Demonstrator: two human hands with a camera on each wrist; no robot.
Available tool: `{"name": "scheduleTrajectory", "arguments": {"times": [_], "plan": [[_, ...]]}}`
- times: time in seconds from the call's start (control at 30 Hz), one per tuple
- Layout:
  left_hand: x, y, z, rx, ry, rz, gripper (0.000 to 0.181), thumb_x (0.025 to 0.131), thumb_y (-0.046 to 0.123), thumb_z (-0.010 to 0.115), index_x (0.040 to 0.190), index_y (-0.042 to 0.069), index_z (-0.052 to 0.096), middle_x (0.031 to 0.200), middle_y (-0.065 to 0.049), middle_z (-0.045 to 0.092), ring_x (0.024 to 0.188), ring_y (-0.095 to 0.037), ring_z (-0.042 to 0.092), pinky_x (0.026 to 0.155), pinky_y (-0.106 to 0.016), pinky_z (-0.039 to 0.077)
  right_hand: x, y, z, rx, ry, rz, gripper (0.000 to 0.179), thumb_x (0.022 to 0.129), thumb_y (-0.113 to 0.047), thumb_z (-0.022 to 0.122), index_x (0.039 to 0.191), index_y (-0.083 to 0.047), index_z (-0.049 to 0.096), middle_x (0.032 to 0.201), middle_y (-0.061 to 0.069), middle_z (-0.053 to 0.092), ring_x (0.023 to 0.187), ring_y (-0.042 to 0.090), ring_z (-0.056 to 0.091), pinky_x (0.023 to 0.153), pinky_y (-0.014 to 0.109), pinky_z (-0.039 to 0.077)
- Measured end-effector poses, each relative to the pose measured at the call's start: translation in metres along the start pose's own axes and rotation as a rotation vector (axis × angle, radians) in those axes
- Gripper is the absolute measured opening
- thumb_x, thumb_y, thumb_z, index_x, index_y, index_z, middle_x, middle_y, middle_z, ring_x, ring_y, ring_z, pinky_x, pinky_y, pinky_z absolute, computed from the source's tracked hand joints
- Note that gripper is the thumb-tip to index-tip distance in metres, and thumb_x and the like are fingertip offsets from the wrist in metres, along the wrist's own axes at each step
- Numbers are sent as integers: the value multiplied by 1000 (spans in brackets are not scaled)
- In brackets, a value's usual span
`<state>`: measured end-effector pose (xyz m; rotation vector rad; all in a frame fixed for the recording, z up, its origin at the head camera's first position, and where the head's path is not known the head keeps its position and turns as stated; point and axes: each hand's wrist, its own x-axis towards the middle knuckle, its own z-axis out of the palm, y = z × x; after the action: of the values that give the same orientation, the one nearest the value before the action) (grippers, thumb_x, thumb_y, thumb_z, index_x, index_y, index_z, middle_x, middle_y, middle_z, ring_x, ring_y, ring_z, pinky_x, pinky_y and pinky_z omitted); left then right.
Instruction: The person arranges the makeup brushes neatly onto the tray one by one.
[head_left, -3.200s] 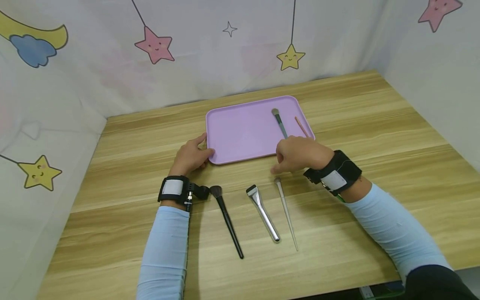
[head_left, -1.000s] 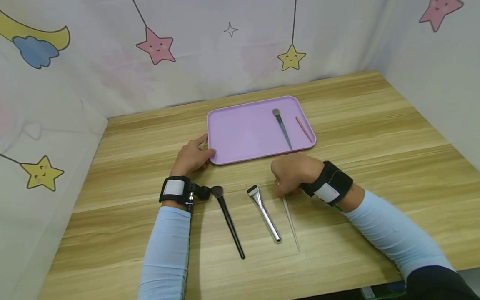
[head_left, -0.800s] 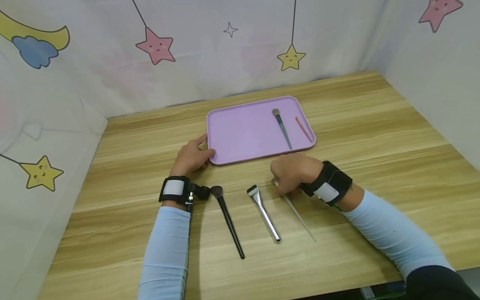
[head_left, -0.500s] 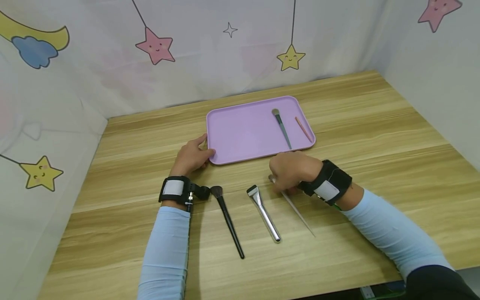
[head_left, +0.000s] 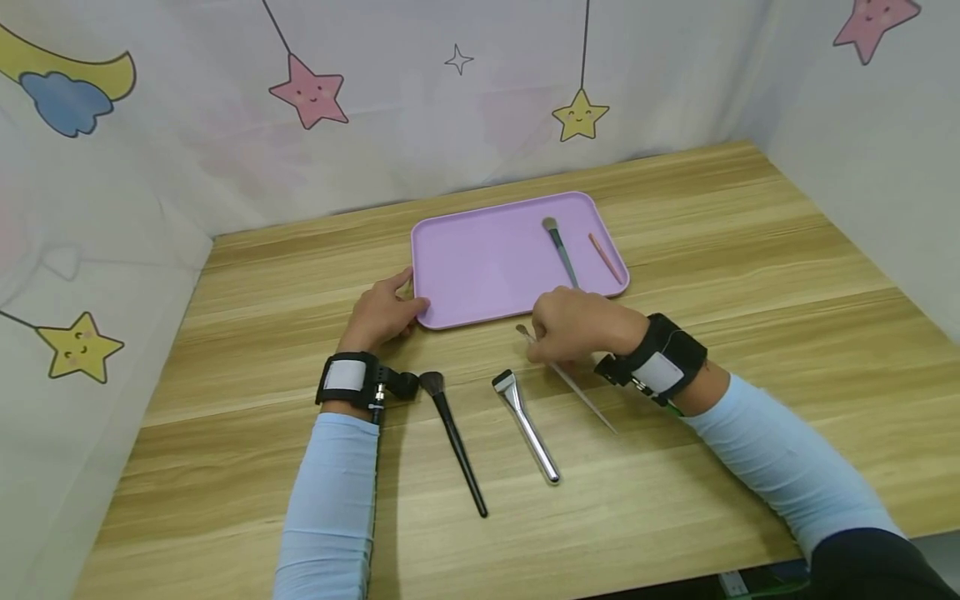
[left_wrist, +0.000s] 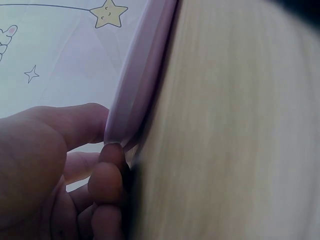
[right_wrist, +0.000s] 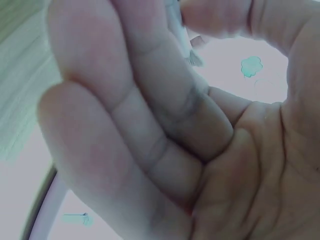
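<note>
In the head view my right hand [head_left: 587,323] pinches a thin, pale-handled makeup brush [head_left: 576,388] near its head. The brush slants, its small bristle tip toward the upper left and its handle tail toward the lower right. My left hand [head_left: 381,315] grips the near left corner of the lilac tray [head_left: 480,271]; thumb and fingers meet at the tray's rim in the left wrist view. A black brush [head_left: 456,450] and a silver flat-headed brush [head_left: 529,429] lie on the table between the arms. The right wrist view shows curled fingers, with the brush mostly hidden behind them.
On the tray's right side lie a green-grey brush [head_left: 558,250] and a thin reddish-brown stick-like tool [head_left: 604,258]. The wooden table [head_left: 712,250] meets a white curtain [head_left: 405,150] with printed stars at the back.
My right hand has taken hold of the pale brush, turned it to a slant and shifted it up and left toward the tray. The left hand stays on the tray corner.
</note>
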<state>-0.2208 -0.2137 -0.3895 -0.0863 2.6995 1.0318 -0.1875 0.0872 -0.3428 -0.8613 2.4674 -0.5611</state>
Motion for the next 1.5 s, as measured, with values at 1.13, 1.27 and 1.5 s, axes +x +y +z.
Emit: {"name": "scheduleTrajectory", "arguments": {"times": [1.13,1.27,1.5], "plan": [[1,-2,0,-11,9,13,72,95,34,63,159,18,35,68,-6,66,58,-19,60,56,-31,45,14,13,-7,212,376,-17,23,100,-24,63,92,-3,67,55,2,61,49,17,62,50,29,45],[0,-2,-1,-15,12,16,72,94,34,63,159,18,35,69,-6,66,58,-19,60,56,-31,46,17,16,-10,238,410,-13,25,101,-20,61,106,3,70,65,6,67,53,17,62,55,30,47],[0,-2,-1,-18,16,11,73,94,35,63,159,19,36,67,-6,65,57,-18,59,56,-31,45,24,19,-14,231,344,-10,31,91,-5,57,115,11,68,81,11,73,62,14,59,55,25,42]]}}
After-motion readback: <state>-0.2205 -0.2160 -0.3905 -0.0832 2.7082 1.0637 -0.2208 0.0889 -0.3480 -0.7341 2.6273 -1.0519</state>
